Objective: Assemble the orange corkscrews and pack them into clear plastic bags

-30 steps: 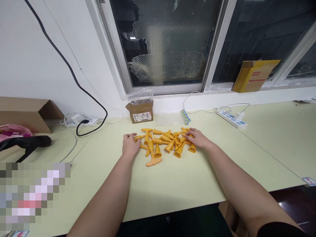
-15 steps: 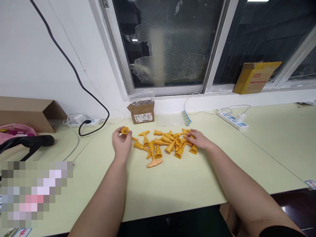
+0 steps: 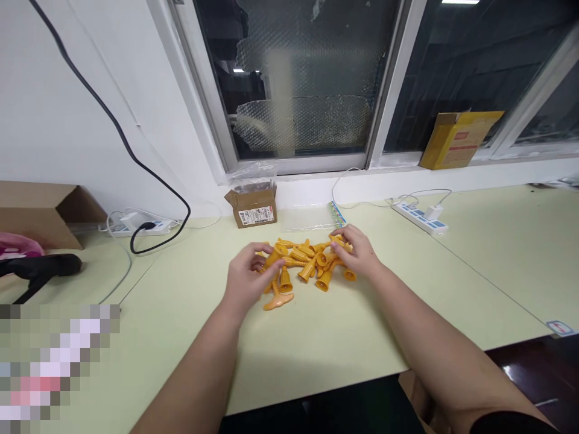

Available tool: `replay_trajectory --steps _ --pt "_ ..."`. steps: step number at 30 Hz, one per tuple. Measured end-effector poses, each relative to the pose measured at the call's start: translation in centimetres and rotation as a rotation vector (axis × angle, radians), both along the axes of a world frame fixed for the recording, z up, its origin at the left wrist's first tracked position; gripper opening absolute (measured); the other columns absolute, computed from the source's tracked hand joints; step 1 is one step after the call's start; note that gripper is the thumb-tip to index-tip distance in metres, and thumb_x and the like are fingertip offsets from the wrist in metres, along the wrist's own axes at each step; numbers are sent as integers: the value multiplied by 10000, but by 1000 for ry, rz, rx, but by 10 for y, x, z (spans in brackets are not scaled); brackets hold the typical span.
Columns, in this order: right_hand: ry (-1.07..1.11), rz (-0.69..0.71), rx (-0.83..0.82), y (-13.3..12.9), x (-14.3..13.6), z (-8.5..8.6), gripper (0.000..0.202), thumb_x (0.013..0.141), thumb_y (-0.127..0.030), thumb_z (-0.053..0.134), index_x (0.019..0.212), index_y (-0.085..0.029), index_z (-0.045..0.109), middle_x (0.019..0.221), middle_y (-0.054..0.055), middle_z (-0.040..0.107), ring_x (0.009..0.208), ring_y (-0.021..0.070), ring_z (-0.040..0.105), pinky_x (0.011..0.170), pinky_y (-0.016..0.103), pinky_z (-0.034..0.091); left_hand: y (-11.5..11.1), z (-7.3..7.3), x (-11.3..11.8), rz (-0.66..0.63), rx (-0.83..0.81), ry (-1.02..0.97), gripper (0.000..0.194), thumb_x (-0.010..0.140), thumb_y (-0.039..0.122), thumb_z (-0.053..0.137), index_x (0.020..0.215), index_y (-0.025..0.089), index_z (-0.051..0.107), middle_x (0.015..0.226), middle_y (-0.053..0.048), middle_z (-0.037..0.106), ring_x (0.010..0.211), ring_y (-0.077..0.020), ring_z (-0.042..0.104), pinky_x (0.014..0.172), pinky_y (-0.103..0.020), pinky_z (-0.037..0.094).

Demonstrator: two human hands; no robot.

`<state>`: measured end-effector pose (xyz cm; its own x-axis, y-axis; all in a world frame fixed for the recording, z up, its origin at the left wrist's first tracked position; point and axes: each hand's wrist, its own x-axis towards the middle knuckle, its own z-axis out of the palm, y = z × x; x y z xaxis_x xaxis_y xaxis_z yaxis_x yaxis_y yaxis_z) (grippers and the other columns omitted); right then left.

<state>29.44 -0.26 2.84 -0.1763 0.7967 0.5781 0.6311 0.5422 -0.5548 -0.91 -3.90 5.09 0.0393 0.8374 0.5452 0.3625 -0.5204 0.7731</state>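
Yellow plastic pieces (image 3: 307, 256), each with a flared cup at one end and some with a T-shaped handle, lie heaped on the pale green table. At the heap's left side, my left hand (image 3: 244, 277) grips one cup-ended piece (image 3: 274, 255) between thumb and fingers, its cup turned up. My right hand (image 3: 359, 253) pinches the handle of another piece (image 3: 341, 243) at the right side of the heap. A lighter orange T-handle (image 3: 278, 300) points toward me at the front. My left hand covers several pieces on that side.
Behind the heap stand a small open cardboard box (image 3: 253, 207) and a flat clear plastic bag (image 3: 307, 218). Power strips lie at the right (image 3: 420, 218) and left (image 3: 158, 227), with a black cable (image 3: 131, 147). A yellow carton (image 3: 459, 140) leans on the window ledge.
My left hand has moved right with its yellow piece, from beside the heap to over its left side. My right hand has lifted slightly, pinching a handle. The view has shifted a little.
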Motion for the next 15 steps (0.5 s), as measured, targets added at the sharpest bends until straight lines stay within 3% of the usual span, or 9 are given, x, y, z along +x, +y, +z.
replay_trajectory --steps 4,6,11,15 --pt "-20 376 -21 -27 -29 11 354 982 -516 571 1233 -272 621 930 59 653 801 231 599 781 401 503 -13 -4 20 -197 188 253 196 849 340 798 988 244 698 1009 -60 711 867 -200 687 723 -323 568" --pt "-38 470 -79 -35 -42 10 349 970 -526 601 1224 -287 614 882 36 650 756 215 589 720 368 478 -16 -7 27 -260 218 285 154 876 300 763 1009 245 707 1025 -70 707 936 -213 690 791 -344 578" --pt "69 446 -252 -36 -56 -3 272 976 -539 598 1050 -278 588 639 -39 509 565 161 459 550 302 345 -16 -12 28 -291 157 256 144 890 259 733 1033 255 716 1019 -65 709 915 -200 677 782 -337 573" --pt "405 381 -428 -26 -55 -9 355 965 -632 571 957 -281 523 574 -66 431 498 150 407 498 290 337 -12 -9 20 -351 95 184 143 931 316 665 1047 242 707 1025 -84 705 958 -228 673 777 -363 581"
